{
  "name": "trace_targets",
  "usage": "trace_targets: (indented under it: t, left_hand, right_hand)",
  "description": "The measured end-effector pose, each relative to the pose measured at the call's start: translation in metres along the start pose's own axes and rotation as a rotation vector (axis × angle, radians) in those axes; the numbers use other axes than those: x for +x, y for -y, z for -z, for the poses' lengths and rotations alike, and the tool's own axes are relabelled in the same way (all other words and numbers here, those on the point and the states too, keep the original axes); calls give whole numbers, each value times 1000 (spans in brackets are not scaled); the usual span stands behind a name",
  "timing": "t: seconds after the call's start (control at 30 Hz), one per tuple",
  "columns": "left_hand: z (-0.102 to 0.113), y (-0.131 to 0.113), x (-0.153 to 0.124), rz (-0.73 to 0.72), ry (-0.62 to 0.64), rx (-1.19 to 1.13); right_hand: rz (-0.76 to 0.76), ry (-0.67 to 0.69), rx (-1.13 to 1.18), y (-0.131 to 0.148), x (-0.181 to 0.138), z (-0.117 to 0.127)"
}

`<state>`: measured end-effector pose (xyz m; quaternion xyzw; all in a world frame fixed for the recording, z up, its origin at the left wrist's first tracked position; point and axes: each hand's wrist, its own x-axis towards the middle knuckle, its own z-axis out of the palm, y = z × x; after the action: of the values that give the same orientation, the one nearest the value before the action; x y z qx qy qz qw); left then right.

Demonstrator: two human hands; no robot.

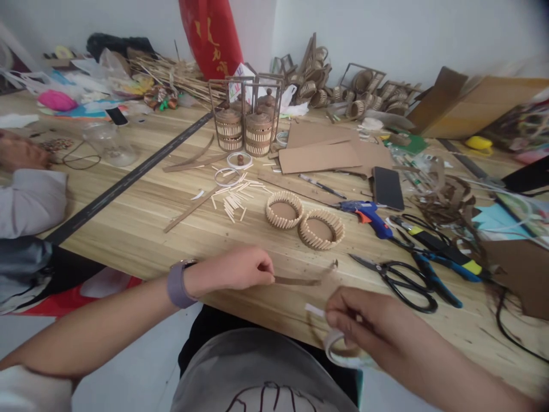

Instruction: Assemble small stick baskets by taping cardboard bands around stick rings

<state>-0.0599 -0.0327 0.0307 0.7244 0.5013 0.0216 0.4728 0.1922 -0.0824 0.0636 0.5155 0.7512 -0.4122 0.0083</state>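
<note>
My left hand (242, 268), a watch with a purple strap on its wrist, pinches the end of a thin brown cardboard strip (298, 281) lying low over the table. To the right, my right hand (369, 320) is closed on a roll of white tape (332, 350); a short free end of tape juts out to the left past the fingertips. Beyond both hands stand two round cardboard trays, a left one (283, 210) and a right one (321, 229), each ringed with short wooden sticks. Black-handled scissors (401, 280) lie beside my right hand.
Loose sticks (234, 201) lie scattered past my left hand. A blue glue gun (364, 213), pliers (437, 280) and a phone (388, 187) are at the right. Lidded stick baskets (258, 134) in frames stand further back. Another person's sleeve (34, 200) rests at the left.
</note>
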Motion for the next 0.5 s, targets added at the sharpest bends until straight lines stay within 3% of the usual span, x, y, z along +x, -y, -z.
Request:
trace_targets:
  t: [0.13, 0.3, 0.5]
  left_hand:
    - [-5, -2, -3, -50, -89, 104]
    - [-7, 5, -5, -132, -148, 303]
    - [-16, 7, -13, -201, -276, 475]
  right_hand:
    - [-10, 121, 161, -1, 35, 11]
    - [-2, 254, 355, -10, 67, 5]
    - [92, 182, 172, -17, 84, 4]
